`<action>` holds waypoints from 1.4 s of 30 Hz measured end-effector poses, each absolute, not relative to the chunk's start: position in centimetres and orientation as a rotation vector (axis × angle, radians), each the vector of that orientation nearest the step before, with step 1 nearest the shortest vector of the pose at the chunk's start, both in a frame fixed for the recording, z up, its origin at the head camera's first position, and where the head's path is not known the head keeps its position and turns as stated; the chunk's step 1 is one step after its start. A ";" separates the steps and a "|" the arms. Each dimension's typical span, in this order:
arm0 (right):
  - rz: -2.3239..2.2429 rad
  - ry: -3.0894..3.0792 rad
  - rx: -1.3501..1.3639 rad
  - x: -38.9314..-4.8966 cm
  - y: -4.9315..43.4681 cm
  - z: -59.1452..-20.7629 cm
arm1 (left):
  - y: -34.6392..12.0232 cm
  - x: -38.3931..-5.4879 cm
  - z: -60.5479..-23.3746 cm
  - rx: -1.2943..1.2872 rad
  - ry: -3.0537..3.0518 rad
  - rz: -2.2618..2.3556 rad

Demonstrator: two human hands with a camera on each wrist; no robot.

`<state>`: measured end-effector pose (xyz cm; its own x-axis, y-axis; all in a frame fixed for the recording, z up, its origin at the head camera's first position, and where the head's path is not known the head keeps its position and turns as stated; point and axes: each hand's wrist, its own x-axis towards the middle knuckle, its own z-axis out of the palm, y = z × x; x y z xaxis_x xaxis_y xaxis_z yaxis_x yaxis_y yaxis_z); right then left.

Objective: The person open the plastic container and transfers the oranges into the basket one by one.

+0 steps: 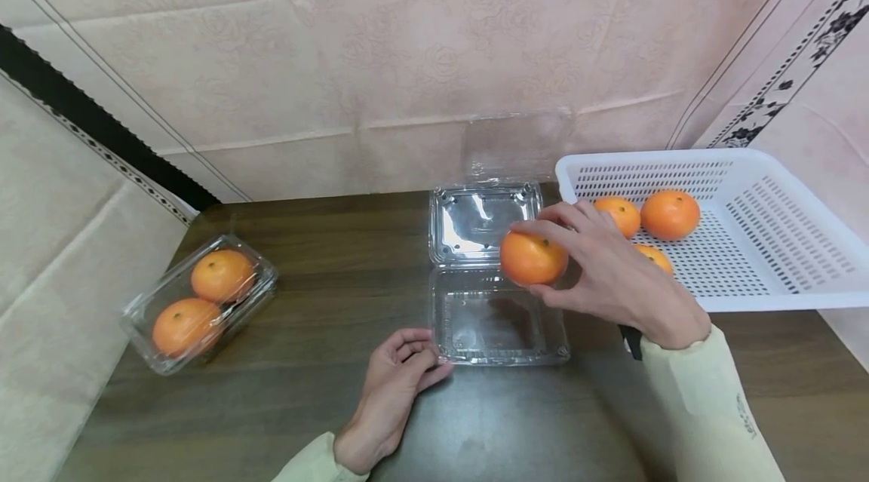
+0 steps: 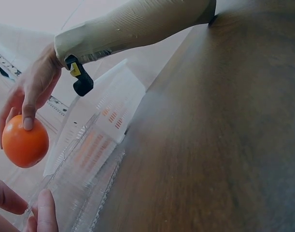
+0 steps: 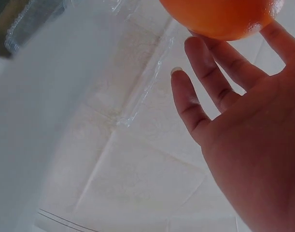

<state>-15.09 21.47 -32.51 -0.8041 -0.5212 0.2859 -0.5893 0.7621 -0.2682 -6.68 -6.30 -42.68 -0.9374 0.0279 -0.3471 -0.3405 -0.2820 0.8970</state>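
Observation:
My right hand point(image 1: 604, 263) grips an orange point(image 1: 533, 257) between thumb and fingers, above an opened clear plastic clamshell box point(image 1: 475, 346). In the right wrist view the orange point(image 3: 224, 17) sits at the fingertips, the palm away from it. The box's lid half point(image 1: 451, 229) lies folded back at the far side, and the near half stands on the table with no fruit in it. My left hand point(image 1: 400, 391) pinches the near left corner of the box. In the left wrist view its thumb and a finger point(image 2: 47, 215) meet at the plastic rim.
At the right a white perforated basket point(image 1: 733, 271) holds several oranges point(image 1: 670, 215). On the left lies a closed clear box point(image 1: 170, 274) with two oranges point(image 1: 222, 276) inside. Another clear plastic sheet or lid point(image 1: 516, 146) rises behind the open box, against the pale cloth backdrop point(image 1: 380, 75).

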 end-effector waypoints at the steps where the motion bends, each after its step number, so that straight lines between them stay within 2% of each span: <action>1: 0.518 -2.770 0.869 -15.1 21.5 -32.5 | -6.3 -6.7 -42.7 -0.390 1.721 2.311; 9: 0.513 -2.829 0.797 -15.0 21.8 -32.3 | -6.4 -6.7 -42.6 -0.394 1.720 2.313; 42: 0.536 -2.729 0.826 -15.2 23.2 -32.1 | -6.3 -6.6 -42.7 -0.380 1.720 2.312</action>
